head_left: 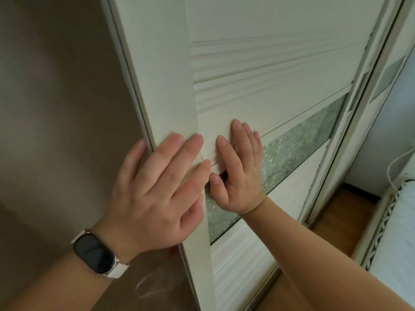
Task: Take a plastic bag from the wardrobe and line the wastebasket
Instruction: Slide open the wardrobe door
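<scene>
A cream sliding wardrobe door (258, 70) with grooved panels and a band of frosted green glass (298, 144) fills the view. My left hand (157, 189), with a dark watch on its wrist, lies flat on the door's left stile, thumb wrapped round the edge. My right hand (240, 171) presses flat on the panel just to its right, fingers spread, thumb at a dark recess. Neither hand holds anything. No plastic bag or wastebasket is in sight.
Left of the door a brown surface (56, 108) shows, possibly the wardrobe's inside or a wall. A second door frame (350, 135) runs at the right. Wooden floor (343, 221) and a white bed edge (395, 232) with a cord lie at the lower right.
</scene>
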Demonstrator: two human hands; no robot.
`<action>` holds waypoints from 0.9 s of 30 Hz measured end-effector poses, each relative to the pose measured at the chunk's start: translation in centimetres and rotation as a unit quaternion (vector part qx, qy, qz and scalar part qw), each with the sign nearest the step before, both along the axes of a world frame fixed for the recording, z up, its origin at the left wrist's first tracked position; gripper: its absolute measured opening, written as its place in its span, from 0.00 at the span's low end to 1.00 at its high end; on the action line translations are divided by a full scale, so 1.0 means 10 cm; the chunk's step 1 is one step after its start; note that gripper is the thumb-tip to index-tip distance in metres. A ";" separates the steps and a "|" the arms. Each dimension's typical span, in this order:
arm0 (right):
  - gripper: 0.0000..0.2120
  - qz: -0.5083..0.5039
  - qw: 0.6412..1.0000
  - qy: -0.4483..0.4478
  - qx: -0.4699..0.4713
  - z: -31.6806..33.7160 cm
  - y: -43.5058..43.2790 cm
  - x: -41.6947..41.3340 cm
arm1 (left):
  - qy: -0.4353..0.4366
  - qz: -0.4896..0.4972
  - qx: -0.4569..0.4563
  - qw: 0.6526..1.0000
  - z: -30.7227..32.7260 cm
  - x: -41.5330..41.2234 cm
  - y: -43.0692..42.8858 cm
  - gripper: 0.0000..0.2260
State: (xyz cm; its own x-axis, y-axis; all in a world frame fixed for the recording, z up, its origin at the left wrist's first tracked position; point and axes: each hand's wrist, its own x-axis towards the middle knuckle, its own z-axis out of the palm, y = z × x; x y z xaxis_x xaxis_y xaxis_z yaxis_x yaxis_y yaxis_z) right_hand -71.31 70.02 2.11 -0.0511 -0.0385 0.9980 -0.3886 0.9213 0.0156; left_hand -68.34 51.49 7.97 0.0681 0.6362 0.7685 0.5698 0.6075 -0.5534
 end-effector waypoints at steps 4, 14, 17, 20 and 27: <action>0.25 0.002 1.000 -0.010 0.008 0.00 0.35 -0.12 | 0.002 -0.020 0.015 1.000 -0.03 -0.14 0.36 0.20; 0.25 -0.039 0.997 -0.056 0.022 0.01 1.04 -0.20 | 0.002 -0.089 0.022 0.996 -0.03 -0.43 1.06 0.18; 0.25 -0.044 0.996 -0.071 0.015 0.03 1.14 -0.19 | -0.001 -0.131 0.021 0.991 -0.04 -0.53 1.18 0.17; 0.25 -0.049 0.996 -0.078 0.017 0.06 1.23 -0.22 | 0.008 -0.150 0.022 0.988 -0.01 -0.62 1.30 0.16; 0.28 -0.072 0.994 -0.077 0.012 -0.02 1.44 -0.34 | -0.009 -0.178 0.006 0.984 -0.02 -0.70 1.52 0.13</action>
